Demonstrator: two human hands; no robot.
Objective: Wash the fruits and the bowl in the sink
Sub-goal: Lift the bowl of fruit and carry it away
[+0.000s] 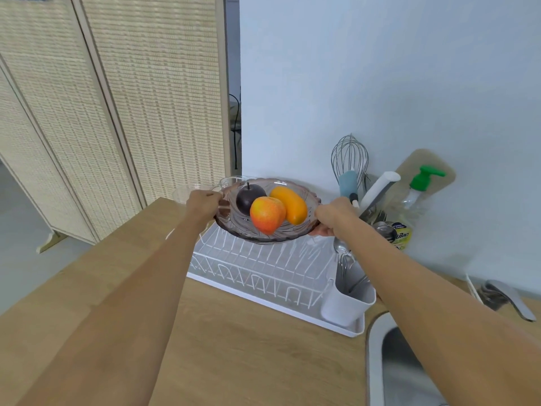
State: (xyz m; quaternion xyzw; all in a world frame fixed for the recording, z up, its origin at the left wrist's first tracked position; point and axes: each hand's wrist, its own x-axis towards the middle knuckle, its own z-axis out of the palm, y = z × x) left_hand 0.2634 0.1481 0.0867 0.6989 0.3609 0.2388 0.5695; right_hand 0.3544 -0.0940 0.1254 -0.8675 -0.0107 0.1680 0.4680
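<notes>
The left hand (205, 204) curls over the left rim of the bowl (304, 230), thumb on top. The bowl hangs level above the rack (263, 276) near the counter's back edge, likely so nothing rolls out. Inside lie a dark plum (247, 197), an apple (268, 213) in front and a mango (289, 204). The right hand (332, 216) grips the opposite rim, balancing the load. The sink (377, 361) waits at the counter's front right corner.
</notes>
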